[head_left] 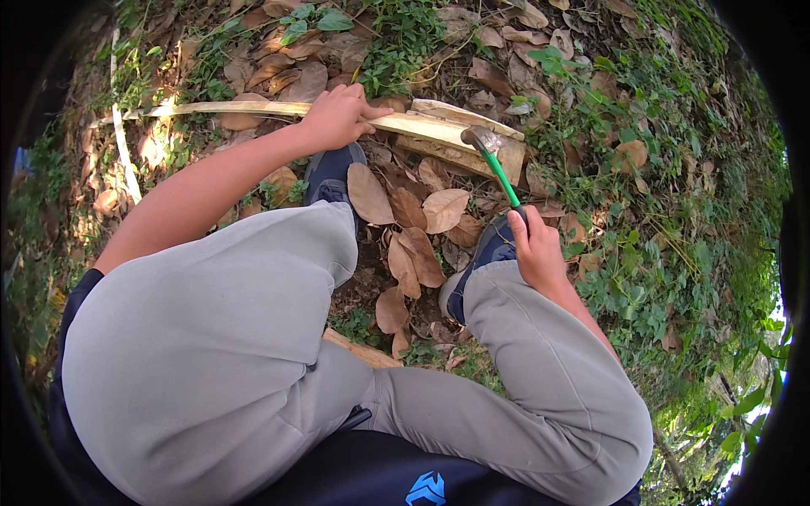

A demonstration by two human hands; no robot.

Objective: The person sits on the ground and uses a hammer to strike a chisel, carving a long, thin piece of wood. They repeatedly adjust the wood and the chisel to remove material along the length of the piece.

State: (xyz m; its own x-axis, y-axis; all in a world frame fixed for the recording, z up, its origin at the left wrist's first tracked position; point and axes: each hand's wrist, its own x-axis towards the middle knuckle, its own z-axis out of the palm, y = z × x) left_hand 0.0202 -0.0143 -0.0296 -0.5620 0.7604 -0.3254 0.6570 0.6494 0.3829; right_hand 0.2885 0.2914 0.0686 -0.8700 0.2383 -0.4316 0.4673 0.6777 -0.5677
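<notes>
My left hand (339,116) is closed around a long, thin strip of pale wood (236,107) and presses it down. The strip's right end lies across a stack of short, rough boards (508,158) on the ground. My right hand (538,249) grips the black handle end of a hammer with a green shaft (498,171). Its metal head (481,140) is at the strip's right end, over the boards; whether it touches the wood I cannot tell. Any nail there is too small to make out.
Dry brown leaves (422,211) and green creeping plants (658,253) cover the ground. My shoes (483,261) stand close to the boards, my bent knees (574,363) below. Another piece of wood (363,348) lies under my legs. A thin pale stick (125,152) is at the left.
</notes>
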